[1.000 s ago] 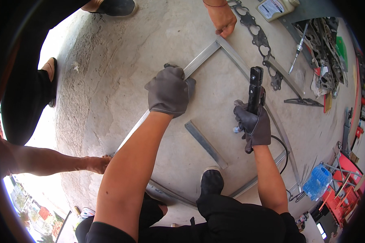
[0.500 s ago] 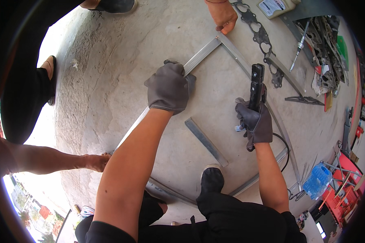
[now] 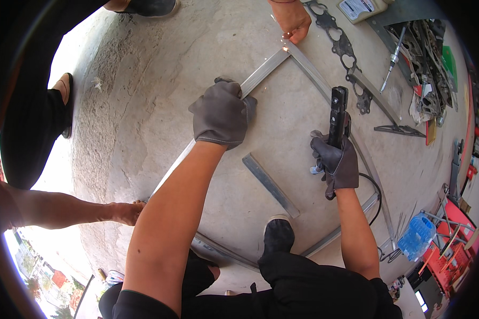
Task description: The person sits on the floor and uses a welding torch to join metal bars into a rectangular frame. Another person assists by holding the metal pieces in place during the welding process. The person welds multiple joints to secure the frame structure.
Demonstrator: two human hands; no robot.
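Observation:
My left hand [image 3: 220, 114] in a dark grey glove is closed around a long metal bar [image 3: 264, 72] of a square frame. My right hand [image 3: 333, 162], also gloved, grips a black welding electrode holder [image 3: 336, 111] with a black cable, above the frame's right bar [image 3: 308, 74]. Small sparks fly at the top corner [image 3: 286, 49]. A co-worker's bare hand [image 3: 292, 24] is just beside that corner, and another person's hand [image 3: 126, 212] is at the left bar, partly hidden behind my forearm. A short loose bar [image 3: 269, 183] lies inside the frame.
A flat gasket [image 3: 344, 53], a beige jug [image 3: 363, 9], a pile of metal parts [image 3: 431, 69] and wiper-like piece [image 3: 396, 130] lie right. Lower right are a blue water bottle [image 3: 414, 239] and red items [image 3: 446, 258]. A co-worker's dark-clad legs [image 3: 29, 138] and shoe [image 3: 151, 6] are left.
Bright sparks have appeared at the frame's top corner. Both gloved hands have shifted slightly upward in the picture since a second ago, still holding the same things.

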